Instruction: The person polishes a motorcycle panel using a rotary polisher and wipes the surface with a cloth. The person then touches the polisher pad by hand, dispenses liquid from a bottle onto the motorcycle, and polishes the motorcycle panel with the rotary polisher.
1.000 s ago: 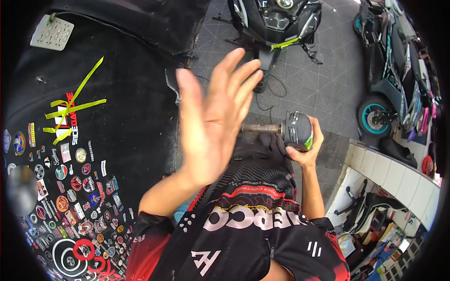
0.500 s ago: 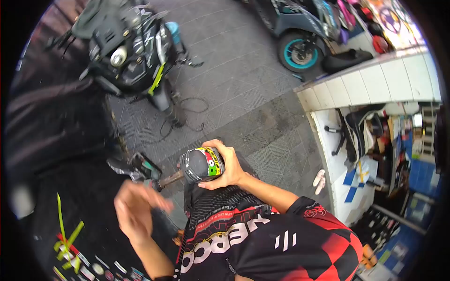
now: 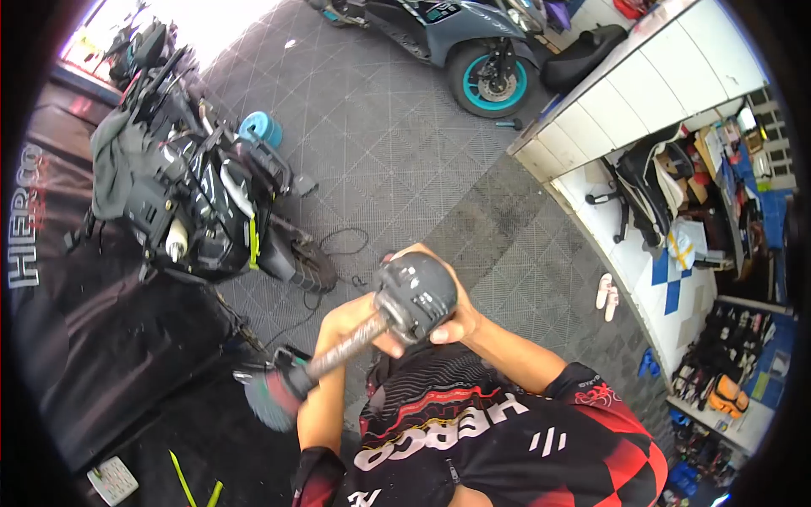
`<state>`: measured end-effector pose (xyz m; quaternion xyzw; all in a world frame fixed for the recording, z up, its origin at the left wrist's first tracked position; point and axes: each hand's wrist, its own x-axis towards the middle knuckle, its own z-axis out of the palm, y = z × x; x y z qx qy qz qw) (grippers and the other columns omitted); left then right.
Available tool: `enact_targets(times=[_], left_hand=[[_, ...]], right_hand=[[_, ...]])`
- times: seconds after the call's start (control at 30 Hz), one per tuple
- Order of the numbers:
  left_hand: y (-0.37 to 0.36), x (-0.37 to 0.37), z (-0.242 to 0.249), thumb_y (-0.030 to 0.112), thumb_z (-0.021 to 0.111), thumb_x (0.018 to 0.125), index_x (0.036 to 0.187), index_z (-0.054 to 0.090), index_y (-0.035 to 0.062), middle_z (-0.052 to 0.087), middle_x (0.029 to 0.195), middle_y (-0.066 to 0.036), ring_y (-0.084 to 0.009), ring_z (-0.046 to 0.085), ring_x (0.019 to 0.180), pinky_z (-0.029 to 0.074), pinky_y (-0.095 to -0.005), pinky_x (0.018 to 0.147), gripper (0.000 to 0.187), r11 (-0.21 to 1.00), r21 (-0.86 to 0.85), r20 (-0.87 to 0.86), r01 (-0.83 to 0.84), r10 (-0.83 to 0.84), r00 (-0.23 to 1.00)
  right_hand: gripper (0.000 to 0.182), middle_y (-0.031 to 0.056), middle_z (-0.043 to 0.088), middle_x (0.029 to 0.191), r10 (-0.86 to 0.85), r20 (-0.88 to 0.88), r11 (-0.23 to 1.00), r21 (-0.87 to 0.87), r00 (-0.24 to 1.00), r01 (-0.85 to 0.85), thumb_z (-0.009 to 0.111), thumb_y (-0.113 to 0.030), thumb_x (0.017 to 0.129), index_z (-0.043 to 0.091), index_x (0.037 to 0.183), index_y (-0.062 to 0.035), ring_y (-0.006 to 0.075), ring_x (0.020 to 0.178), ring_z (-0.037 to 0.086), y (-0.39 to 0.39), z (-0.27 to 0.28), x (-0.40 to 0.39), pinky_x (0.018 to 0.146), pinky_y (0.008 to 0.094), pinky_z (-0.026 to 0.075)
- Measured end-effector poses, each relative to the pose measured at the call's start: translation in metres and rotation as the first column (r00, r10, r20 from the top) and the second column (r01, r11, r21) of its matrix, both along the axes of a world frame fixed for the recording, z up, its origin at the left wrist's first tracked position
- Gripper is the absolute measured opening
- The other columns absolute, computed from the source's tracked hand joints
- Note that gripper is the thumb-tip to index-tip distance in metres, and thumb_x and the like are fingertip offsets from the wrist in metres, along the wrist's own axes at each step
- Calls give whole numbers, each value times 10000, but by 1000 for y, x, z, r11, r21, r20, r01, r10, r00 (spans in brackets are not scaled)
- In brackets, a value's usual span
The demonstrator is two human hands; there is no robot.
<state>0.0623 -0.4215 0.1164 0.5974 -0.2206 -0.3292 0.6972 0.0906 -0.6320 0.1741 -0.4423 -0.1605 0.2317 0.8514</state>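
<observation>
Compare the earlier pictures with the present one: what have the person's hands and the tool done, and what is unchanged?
The left hand, raised open and free at first, has come in to the long-necked tool, apparently touching it from below. The tool has turned: its neck now slants toward the lower left. The right hand still grips its thick end. The view has swung.

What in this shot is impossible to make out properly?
All in the head view:
- Tool's far end: details smeared by blur.
- Left hand: partly hidden by the shaft.
- Right hand: some fingers hidden behind the round housing.
- Grey scooter: cut off by the top edge.
</observation>
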Motion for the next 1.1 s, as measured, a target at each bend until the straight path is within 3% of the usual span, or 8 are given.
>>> enact_targets(times=[0.2,0.27,0.4,0.57,0.67,0.8,0.93,1.1], left_hand=[[-55,101,-66,266,934,725,1329,627,4,707,1123,-148,-272,681,1051,549,-405,936,726,735,-634,-176,240,-439,881],[-75,139,-93,267,931,725,1319,632,12,722,1078,-139,-255,692,1011,562,-400,902,712,707,-699,-227,106,-360,905],[-95,200,-113,142,894,730,1214,637,-17,734,1004,-126,-205,712,886,576,-358,767,571,740,-116,-384,-662,582,717],[-121,307,-72,62,886,719,1061,684,-12,755,931,-55,-135,715,832,580,-304,782,405,604,149,-197,-783,794,575],[-154,334,-83,77,897,703,1070,682,-15,756,913,-57,-142,715,813,584,-313,780,436,448,219,-69,-867,893,444],[-196,362,-100,99,906,684,1031,691,-18,768,914,-83,-134,718,834,589,-317,783,425,283,350,-4,-893,954,301],[-244,378,-123,135,907,673,1045,702,-32,778,924,-90,-143,720,838,580,-324,792,456,134,429,19,-893,987,158],[-304,397,-147,154,916,662,1030,701,-29,775,918,-92,-146,716,831,581,-333,792,463,-129,489,57,-863,992,-116]], right_hand=[[913,141,647,1309,311,16,950,-31,950,-311,907,-339,752,464,1462,28,225,1166,649,-39,-34,119,970,359,546],[865,133,649,1360,102,363,910,-410,926,61,894,-348,818,472,1498,-18,225,1178,663,-61,-47,174,987,395,553],[622,152,670,1369,-88,-279,823,-561,956,-88,582,-475,1069,502,1497,-31,284,1247,660,-136,-24,244,1037,415,520],[919,260,701,1249,-43,-593,907,-362,804,-218,246,-732,1064,540,1395,73,336,1106,729,-168,-9,315,911,465,600],[852,296,697,1228,183,-690,948,-65,701,-312,270,-708,1080,566,1346,45,360,917,764,-215,-43,377,751,447,639],[719,214,727,986,77,-713,906,-243,697,-348,443,-627,1076,604,1224,58,332,756,753,-250,-56,457,624,430,640],[544,177,631,1276,457,218,696,-691,862,-194,746,-373,946,567,1294,6,235,1103,684,-275,-85,547,891,420,596],[602,195,627,1337,520,-297,666,-446,801,-598,690,-488,991,572,1322,0,201,1047,706,-282,-110,622,901,367,577]])
